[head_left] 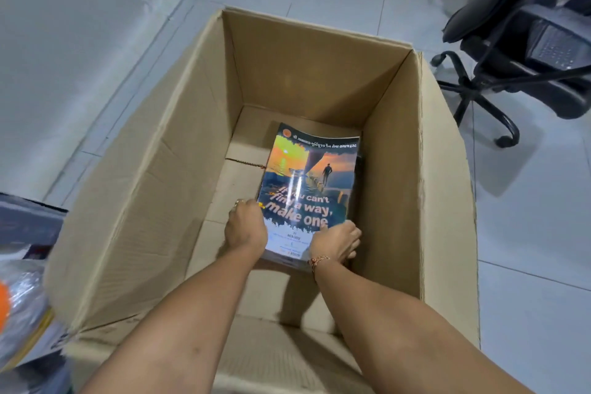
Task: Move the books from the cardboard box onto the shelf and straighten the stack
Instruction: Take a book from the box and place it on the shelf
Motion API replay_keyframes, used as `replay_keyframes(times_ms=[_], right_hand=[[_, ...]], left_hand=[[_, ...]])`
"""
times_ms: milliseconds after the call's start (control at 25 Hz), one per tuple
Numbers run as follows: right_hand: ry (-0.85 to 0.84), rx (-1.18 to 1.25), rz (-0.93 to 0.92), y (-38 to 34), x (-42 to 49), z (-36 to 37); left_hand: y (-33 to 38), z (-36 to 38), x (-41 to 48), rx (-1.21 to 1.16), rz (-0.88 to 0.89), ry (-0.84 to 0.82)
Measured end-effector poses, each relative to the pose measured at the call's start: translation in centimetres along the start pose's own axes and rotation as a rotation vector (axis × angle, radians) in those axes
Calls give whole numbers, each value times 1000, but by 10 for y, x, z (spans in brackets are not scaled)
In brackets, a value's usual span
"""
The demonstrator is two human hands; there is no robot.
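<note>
A deep, open cardboard box (179, 176) stands on the floor below me. At its bottom right lies a stack of glossy books (313, 176); the top cover shows a sunset and the words "make one". Both my arms reach down into the box. My left hand (246, 227) grips the stack's near left edge, a ring on one finger. My right hand (337, 241), with a thread band at the wrist, holds the near right corner, thumb on the cover and fingers under it. The shelf is out of view.
A black swivel office chair (524, 41) stands on the tiled floor to the right of the box. At the left edge lie plastic-wrapped items (19, 304) with an orange patch. A pale wall runs along the upper left.
</note>
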State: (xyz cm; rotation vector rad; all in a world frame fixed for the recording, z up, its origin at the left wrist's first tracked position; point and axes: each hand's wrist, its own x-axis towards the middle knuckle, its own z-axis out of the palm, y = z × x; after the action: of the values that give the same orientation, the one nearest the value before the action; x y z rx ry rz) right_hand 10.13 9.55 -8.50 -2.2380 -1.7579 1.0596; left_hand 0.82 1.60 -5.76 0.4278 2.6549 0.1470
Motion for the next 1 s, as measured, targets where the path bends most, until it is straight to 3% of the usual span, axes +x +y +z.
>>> replay_keyframes(times_ms=[200, 440, 520, 640, 760, 880, 1000], right_hand=[[54, 258, -232, -50, -54, -42], [169, 931, -1088, -160, -230, -131], [161, 1042, -1275, -191, -300, -168], [2, 1255, -1518, -225, -411, -215], [-197, 1190, -1777, -260, -504, -248], [-449, 773, -1959, -312, -585, -252], [-417, 282, -2029, -335, -625, -236]], left_hand=[[-16, -92, -51, -158, 84, 252], [-106, -257, -187, -293, 333, 1274], [-140, -309, -241, -285, 279, 1536], [-187, -372, -331, -197, 8, 1778], [-222, -433, -390, -233, -347, 1661], [-269, -494, -410, -127, -574, 1486], [-310, -531, -406, -117, -701, 1260]])
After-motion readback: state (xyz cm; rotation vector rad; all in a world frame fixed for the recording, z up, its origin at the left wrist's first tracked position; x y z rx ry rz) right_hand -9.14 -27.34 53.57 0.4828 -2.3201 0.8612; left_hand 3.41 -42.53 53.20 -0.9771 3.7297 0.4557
